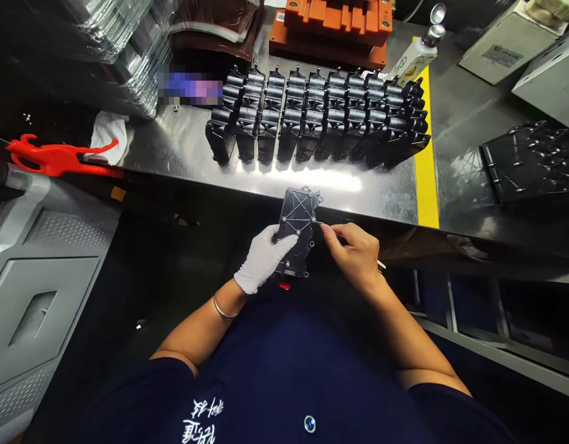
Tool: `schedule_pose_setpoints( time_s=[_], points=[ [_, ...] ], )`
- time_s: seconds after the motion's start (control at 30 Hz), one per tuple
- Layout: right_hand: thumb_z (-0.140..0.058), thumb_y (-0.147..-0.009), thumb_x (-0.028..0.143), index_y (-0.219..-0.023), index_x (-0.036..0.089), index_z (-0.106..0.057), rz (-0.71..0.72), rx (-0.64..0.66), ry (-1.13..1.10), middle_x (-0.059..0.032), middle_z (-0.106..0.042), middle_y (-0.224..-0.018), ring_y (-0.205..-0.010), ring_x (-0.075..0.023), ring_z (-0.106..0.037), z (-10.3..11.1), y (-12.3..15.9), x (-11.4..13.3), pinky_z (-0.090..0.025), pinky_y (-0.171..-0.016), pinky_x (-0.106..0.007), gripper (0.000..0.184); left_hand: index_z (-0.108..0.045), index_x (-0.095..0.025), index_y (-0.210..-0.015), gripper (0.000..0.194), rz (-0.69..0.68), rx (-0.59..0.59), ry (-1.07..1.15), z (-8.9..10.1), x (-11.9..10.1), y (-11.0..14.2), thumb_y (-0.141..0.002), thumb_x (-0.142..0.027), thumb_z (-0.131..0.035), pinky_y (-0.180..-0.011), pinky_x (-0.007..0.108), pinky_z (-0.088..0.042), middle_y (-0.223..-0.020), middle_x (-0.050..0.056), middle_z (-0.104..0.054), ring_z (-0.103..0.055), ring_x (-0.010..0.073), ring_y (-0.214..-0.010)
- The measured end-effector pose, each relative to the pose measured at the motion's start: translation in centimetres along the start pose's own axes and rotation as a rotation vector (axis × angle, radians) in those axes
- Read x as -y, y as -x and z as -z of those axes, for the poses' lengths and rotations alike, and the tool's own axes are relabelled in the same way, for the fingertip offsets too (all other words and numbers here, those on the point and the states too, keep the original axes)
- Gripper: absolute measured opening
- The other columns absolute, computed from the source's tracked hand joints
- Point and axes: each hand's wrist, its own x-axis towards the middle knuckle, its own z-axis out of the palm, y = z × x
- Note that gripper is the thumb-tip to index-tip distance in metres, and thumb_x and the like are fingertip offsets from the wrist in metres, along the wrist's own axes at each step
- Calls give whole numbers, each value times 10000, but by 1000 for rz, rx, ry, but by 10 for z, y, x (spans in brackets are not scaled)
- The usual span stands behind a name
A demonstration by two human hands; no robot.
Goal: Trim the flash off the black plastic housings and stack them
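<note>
My left hand [264, 258], in a white glove, grips a black plastic housing part [297, 206] by its left side, thumb lying across its face. The part has crossed ribs and several small round bosses along its edges. It is held in front of the bench edge, above my lap. My bare right hand [356, 250] is closed, thumb and index finger pinching a thin tool [381, 266]. The tool's narrow tip reaches the right edge of the part beside a boss. A pale end shows behind the hand; the middle is hidden in the fingers.
On the metal bench [173, 154] stands a row of similar black parts [312, 117]. Behind are an orange block [333, 31] and a white bottle [416, 58]. Yellow tape [425, 179] crosses the bench. A red tool [57, 157] and a grey bin [44, 296] are at left.
</note>
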Motion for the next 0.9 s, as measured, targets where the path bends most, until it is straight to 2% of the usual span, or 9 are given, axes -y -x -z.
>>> schedule_pose_setpoints(
  time_s=[0.17, 0.27, 0.3, 0.43, 0.5, 0.6, 0.7, 0.83, 0.9],
  points=[
    [-603, -866, 381, -701, 187, -698, -41, 107, -189, -17, -661, -632, -563, -119, -580, 7, -9, -3, -426, -552, -242, 273, -633, -143, -1016, 347, 20, 39, -13, 4, -6, 3, -756, -366, -694, -785, 334, -520, -965, 68, -694, -642, 199, -871],
    [-633, -824, 442, -811, 179, -709, -267, 3, -350, -34, -690, -724, -645, -147, -612, 14, -21, -15, -470, -606, -267, 274, -635, -152, -1050, 375, 33, 232, -95, 16, -15, 8, -747, -361, -707, -808, 356, -519, -995, 72, -695, -645, 222, -913],
    [-662, -791, 462, -872, 175, -712, -358, 49, -424, -41, -704, -767, -679, -159, -628, 15, -25, -19, -484, -617, -273, 303, -642, -159, -1056, 384, 42, 324, -141, 21, -17, 9, -735, -355, -720, -826, 365, -514, -1011, 72, -695, -644, 233, -937],
    [-785, -630, 467, -928, 139, -725, -625, 772, -806, -62, -728, -792, -686, -185, -664, 11, -28, -26, -519, -597, -278, 447, -671, -181, -1059, 417, 132, 631, -195, 42, -19, 8, -680, -322, -774, -892, 395, -495, -1047, 70, -701, -641, 260, -1005],
    [-798, -590, 476, -833, 122, -728, -727, 940, -972, -53, -707, -696, -585, -164, -642, 6, -24, -25, -500, -525, -259, 436, -671, -173, -1073, 417, 167, 677, -21, 50, -13, 2, -693, -317, -766, -946, 397, -478, -1081, 81, -699, -639, 254, -1040],
    [-768, -599, 534, -742, 142, -697, -786, 638, -1121, -15, -647, -593, -489, -125, -578, 0, -17, -18, -450, -448, -231, 423, -679, -178, -1053, 393, 118, 549, 378, 55, 0, -6, -713, -365, -742, -1013, 427, -448, -1144, 96, -683, -605, 269, -1137],
    [-732, -657, 559, -815, 178, -684, -717, 303, -1095, -14, -664, -676, -571, -140, -602, -5, -13, -8, -489, -511, -251, 415, -690, -198, -1013, 426, 77, 483, 582, 46, 8, -4, -615, -289, -811, -958, 540, -486, -1186, 100, -667, -568, 352, -1184],
    [-755, -663, 527, -1042, 207, -660, -608, 222, -951, -30, -680, -856, -711, -158, -622, -20, -5, 1, -510, -569, -254, 505, -721, -190, -889, 215, 158, 403, 766, 22, 17, -3, -677, -176, -754, -970, 587, -476, -1116, 63, -704, -595, 329, -1155],
    [-712, -707, 536, -1075, 225, -639, -663, 186, -947, -22, -654, -891, -665, -123, -591, -30, 0, 0, -478, -496, -220, 488, -731, -173, -788, 106, 222, 306, 818, 16, 24, -7, -684, -155, -736, -999, 560, -469, -958, 45, -743, -644, 295, -1076]
  ],
)
